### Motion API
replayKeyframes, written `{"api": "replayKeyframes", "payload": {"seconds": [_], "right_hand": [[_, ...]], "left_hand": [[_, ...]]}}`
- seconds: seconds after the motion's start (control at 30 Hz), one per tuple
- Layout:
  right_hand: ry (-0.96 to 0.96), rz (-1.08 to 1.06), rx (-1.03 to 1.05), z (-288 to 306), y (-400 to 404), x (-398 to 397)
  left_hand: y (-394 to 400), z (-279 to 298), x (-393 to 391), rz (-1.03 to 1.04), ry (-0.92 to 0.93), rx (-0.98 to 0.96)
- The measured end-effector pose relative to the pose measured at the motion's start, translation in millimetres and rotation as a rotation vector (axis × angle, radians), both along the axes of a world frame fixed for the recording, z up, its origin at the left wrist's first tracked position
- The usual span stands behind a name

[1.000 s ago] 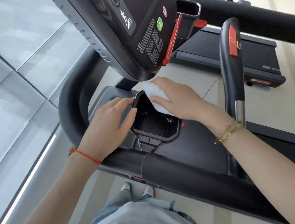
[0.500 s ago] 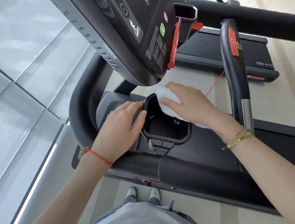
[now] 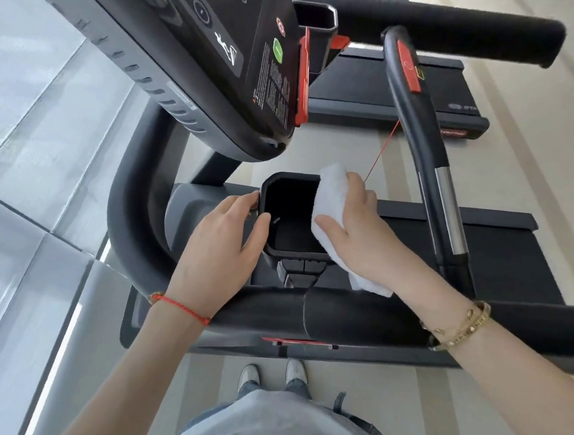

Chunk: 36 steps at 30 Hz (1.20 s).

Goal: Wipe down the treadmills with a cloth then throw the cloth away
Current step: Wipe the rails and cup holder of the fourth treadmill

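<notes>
The cup holder (image 3: pixel 291 214) lies between the two hands. The fingers (image 3: pixel 245 202) of the left hand (image 3: pixel 219 246) touch its left wall, thumb at its near left rim. The cloth (image 3: pixel 331 203) lies under the fingers (image 3: pixel 356 195) of the right hand (image 3: pixel 363 237), draped over the holder's right rim, its tail hanging below the wrist. Beyond the fingertips the console (image 3: pixel 223 51) overhangs. The upright handle (image 3: pixel 428 153) stands right of the right hand. The handrail (image 3: pixel 357 315) crosses beneath both wrists.

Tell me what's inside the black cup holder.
The cup holder shows only a dark bare floor, apparently empty. The cloth under the right hand covers its right side, hiding anything there.
</notes>
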State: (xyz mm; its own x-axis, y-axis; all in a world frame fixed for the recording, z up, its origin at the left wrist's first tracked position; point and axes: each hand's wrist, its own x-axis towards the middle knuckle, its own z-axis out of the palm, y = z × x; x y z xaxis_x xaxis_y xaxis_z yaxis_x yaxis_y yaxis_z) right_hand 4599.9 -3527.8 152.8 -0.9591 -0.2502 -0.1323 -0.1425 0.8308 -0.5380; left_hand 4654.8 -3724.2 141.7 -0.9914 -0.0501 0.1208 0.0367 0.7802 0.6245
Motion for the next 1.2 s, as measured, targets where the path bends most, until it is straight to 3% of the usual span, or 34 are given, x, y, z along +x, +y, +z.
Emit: {"api": "replayKeyframes", "payload": {"seconds": [0.17,0.37,0.47,0.8,0.93,1.03,1.2], "right_hand": [[-0.049,0.069,-0.048,10.1,0.1,-38.8],[-0.124,0.020,-0.181,-7.0,12.1,7.0],[-0.051,0.067,-0.089,-1.1,9.6,-11.9],[0.259,0.734,0.246,16.4,-21.0,-83.6],[0.350,0.803,0.240,11.0,-32.2,-87.5],[0.314,0.754,0.170,6.2,-13.5,-86.9],[0.077,0.663,-0.010,8.4,20.6,-71.8]], "left_hand": [[0.2,-1.3,2.2,-0.004,0.003,0.004],[-0.7,-3.1,0.5,0.008,0.010,0.017],[-0.2,-3.3,-0.2,0.008,0.012,0.018],[3.0,1.4,2.7,0.027,0.015,-0.008],[2.7,2.8,4.2,0.052,0.005,-0.019],[3.4,5.0,5.5,0.062,0.008,-0.005],[3.8,6.5,4.6,0.058,0.017,-0.014]]}}
